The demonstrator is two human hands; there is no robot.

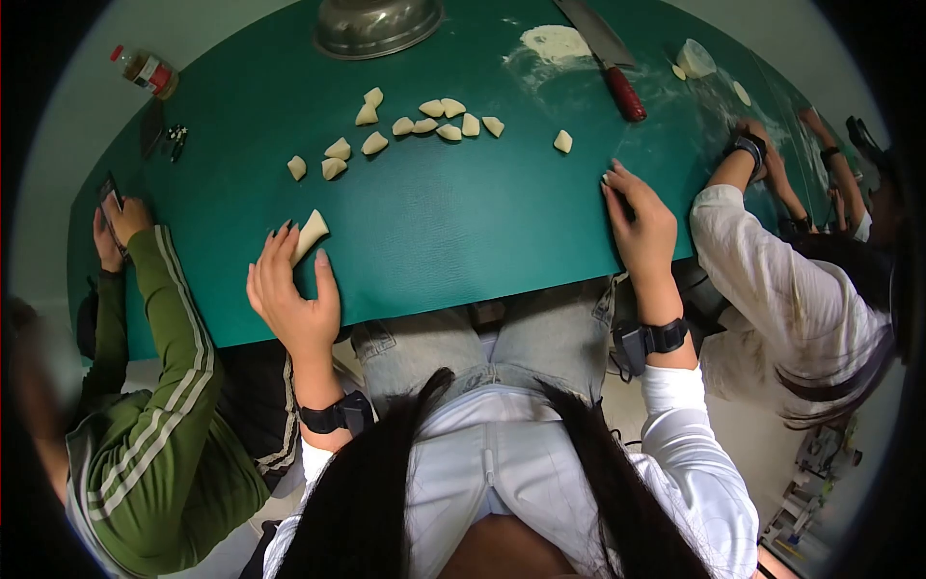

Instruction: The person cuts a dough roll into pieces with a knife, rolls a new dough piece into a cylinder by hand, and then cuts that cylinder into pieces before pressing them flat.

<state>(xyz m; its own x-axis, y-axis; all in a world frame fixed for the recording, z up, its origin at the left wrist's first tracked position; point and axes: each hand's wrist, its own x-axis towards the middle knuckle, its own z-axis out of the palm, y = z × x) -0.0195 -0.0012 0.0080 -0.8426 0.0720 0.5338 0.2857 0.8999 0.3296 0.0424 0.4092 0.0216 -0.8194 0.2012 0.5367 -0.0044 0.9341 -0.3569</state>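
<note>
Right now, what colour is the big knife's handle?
The knife's handle is red; it shows best in the head view.

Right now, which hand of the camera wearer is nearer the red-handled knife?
Right: the right hand is below the knife in the picture; the left hand is farther left, by a dough piece.

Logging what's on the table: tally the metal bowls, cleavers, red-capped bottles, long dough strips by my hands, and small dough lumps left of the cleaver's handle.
Small dough lumps: 14
Long dough strip, at your left hand: 1
Metal bowl: 1
Cleaver: 1
Red-capped bottle: 1
Total: 18
</note>
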